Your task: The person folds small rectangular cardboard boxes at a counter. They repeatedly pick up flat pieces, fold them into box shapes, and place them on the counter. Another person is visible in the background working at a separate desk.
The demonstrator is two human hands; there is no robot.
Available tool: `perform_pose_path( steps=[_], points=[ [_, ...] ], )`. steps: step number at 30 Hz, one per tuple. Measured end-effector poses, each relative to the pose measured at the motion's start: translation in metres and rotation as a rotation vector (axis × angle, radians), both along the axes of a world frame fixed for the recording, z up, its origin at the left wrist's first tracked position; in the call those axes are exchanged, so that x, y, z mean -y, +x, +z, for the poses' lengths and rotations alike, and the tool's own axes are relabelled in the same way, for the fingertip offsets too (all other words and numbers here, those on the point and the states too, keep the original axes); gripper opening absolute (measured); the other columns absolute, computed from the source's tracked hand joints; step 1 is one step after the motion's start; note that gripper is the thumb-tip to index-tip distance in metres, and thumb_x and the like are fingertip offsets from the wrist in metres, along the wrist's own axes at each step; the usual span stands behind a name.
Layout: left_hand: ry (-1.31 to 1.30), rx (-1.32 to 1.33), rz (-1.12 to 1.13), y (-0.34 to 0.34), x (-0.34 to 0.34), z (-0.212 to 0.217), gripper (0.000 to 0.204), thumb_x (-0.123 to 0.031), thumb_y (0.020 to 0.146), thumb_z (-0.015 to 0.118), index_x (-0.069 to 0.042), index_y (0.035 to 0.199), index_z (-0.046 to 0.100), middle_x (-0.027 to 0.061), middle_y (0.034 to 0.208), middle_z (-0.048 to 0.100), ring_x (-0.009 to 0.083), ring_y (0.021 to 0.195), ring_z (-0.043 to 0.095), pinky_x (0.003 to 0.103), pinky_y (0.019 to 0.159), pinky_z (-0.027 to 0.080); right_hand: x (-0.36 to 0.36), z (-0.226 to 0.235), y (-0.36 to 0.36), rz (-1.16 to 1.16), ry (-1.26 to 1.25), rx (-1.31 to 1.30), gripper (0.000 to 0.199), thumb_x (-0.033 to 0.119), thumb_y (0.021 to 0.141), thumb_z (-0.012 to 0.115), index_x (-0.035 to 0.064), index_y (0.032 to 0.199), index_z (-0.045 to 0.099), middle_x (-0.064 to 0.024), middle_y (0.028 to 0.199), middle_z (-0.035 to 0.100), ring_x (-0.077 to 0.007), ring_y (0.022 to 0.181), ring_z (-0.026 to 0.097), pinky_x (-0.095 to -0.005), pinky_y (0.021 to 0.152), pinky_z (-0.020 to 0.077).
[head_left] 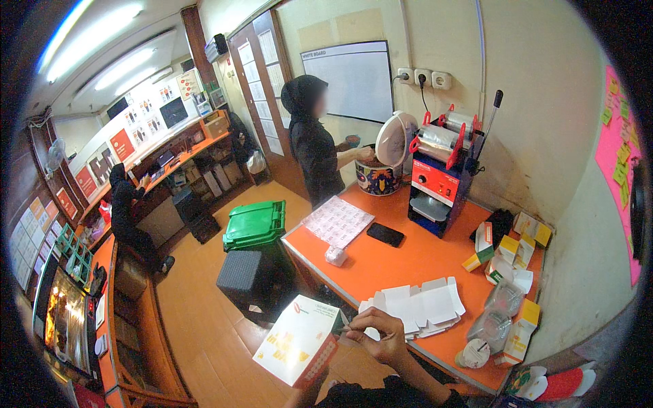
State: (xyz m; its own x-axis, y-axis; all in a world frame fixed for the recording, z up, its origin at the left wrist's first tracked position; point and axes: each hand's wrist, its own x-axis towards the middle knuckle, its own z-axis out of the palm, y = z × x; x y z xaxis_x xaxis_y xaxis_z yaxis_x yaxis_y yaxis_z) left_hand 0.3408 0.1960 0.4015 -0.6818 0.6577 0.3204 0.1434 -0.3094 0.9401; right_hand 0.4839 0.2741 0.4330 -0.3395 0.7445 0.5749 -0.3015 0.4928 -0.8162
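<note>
Your right hand (384,336) pinches the top flap of a white and yellow carton (299,340), its fingers closed on the edge, and the carton hangs in the air just off the near edge of the orange worktop (401,265). Your left hand is hidden beneath the carton, so you cannot tell how its fingers sit. The carton looks formed but its top is not yet shut. Just beyond your hand, a stack of flat white blanks (418,306) waits unfolded, so most of the folding seems left. To the right lie several finished cartons (510,255). Farther back stand a cup sealing machine (442,177) and a person at a rice cooker (384,163).
</note>
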Motion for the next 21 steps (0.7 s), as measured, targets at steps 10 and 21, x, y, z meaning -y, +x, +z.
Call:
perform_pose_path(
  steps=[10, 21],
  points=[
    [-0.057, -0.027, -0.065, 0.008, 0.000, -0.013, 0.043, -0.008, 0.084, 0.078, -0.002, 0.122, 0.059, 0.0104, 0.116, 0.065, 0.0244, 0.106, 0.062, 0.036, 0.093, 0.050, 0.010, 0.013, 0.000, -0.173, 0.535, 0.448, 0.037, 0.002, 0.088, 0.068, 0.0034, 0.123, 0.061, -0.0186, 0.114, 0.063, -0.0348, 0.093, 0.067, -0.0380, 0.076, 0.0573],
    [-0.220, -0.226, -0.499, 0.004, -0.008, -0.004, 0.043, -0.009, 0.086, 0.076, -0.003, 0.124, 0.058, 0.0104, 0.117, 0.064, 0.0245, 0.108, 0.061, 0.036, 0.093, 0.050, 0.000, 0.014, 0.024, 0.095, -0.210, 0.362, 0.042, 0.018, 0.101, 0.061, 0.0084, 0.140, 0.048, -0.0182, 0.108, 0.071, -0.0255, 0.098, 0.072, -0.0367, 0.081, 0.0603]
  ],
)
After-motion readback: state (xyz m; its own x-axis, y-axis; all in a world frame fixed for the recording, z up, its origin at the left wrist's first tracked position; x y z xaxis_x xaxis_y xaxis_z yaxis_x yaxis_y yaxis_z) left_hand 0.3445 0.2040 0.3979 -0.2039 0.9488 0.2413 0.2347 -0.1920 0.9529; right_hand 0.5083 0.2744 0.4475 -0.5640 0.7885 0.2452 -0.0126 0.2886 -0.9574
